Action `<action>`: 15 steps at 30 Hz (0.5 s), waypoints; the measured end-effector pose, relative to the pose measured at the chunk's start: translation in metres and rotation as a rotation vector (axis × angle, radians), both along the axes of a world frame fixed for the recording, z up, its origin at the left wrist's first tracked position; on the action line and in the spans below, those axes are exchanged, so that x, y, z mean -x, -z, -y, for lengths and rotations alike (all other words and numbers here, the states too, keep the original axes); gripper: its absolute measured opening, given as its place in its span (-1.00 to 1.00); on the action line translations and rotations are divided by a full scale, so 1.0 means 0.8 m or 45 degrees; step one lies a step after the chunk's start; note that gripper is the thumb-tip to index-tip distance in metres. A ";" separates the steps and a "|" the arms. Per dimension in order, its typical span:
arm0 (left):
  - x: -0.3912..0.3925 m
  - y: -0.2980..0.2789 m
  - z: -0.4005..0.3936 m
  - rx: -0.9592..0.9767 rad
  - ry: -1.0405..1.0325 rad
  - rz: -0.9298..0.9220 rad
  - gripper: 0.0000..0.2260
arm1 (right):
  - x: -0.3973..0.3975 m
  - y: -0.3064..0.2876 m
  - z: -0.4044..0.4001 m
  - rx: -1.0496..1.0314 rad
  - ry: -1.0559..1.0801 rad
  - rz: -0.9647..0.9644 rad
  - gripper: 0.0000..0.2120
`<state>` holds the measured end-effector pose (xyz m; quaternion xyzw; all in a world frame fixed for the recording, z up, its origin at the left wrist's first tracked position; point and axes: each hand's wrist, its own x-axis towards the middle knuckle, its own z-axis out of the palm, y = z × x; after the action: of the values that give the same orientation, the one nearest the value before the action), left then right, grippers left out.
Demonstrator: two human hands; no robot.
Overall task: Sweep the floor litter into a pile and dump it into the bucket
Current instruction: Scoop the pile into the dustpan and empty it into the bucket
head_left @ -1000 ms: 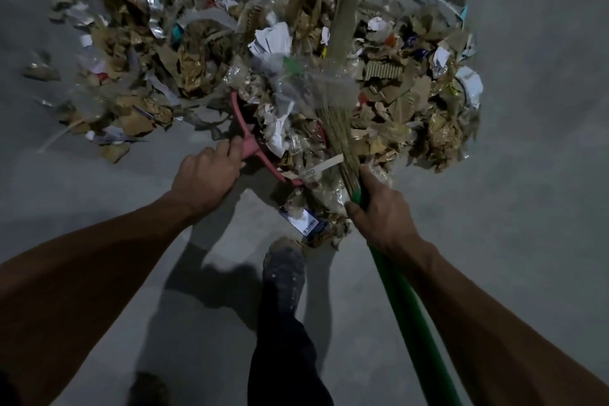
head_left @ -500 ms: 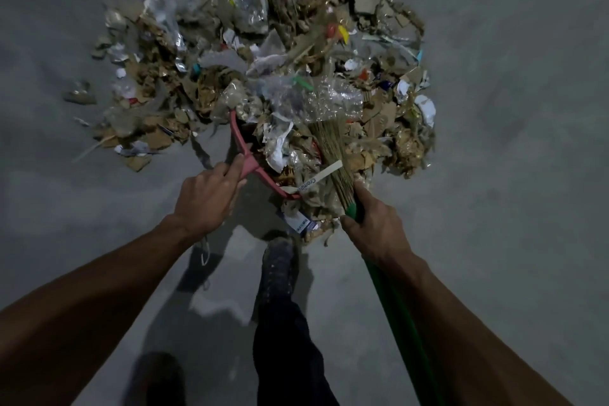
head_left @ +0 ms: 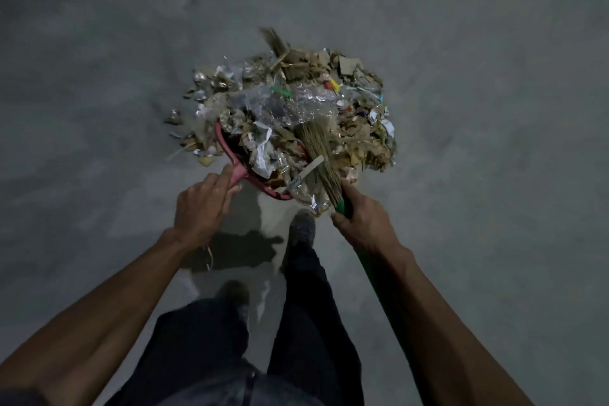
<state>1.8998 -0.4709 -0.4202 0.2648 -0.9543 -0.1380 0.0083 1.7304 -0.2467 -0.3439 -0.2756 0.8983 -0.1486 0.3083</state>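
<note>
Left hand grips pink dustpan handle; right hand holds broom across heaped litter.

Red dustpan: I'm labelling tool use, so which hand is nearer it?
Left. The left hand grips the red dustpan by its handle; the right hand holds the broom beside it.

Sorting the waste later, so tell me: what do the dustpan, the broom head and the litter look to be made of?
Dustpan: likely moulded plastic, matte pink-red, one-piece rim and handle held by the left hand.
Broom: bundled straw-like natural fibres, dry tan strands; green handle looks plastic-coated, gripped by the right hand.
Litter: mostly torn brown cardboard, white paper scraps, glinting clear plastic film.
</note>
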 end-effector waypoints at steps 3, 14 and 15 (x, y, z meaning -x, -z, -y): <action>-0.076 -0.059 -0.010 -0.020 -0.080 -0.044 -0.58 | -0.069 -0.059 0.000 -0.021 -0.044 -0.030 -0.36; -0.320 -0.172 -0.087 -0.119 -0.442 -0.127 -0.58 | -0.254 -0.166 -0.019 0.111 -0.381 -0.166 -0.49; -0.342 -0.173 -0.098 -0.117 -0.470 -0.138 -0.57 | -0.269 -0.168 -0.022 0.099 -0.425 -0.174 -0.47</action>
<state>2.1737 -0.3925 -0.2818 0.4276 -0.8804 -0.1918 0.0728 1.9460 -0.2293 -0.2092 -0.4421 0.8525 -0.1110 0.2559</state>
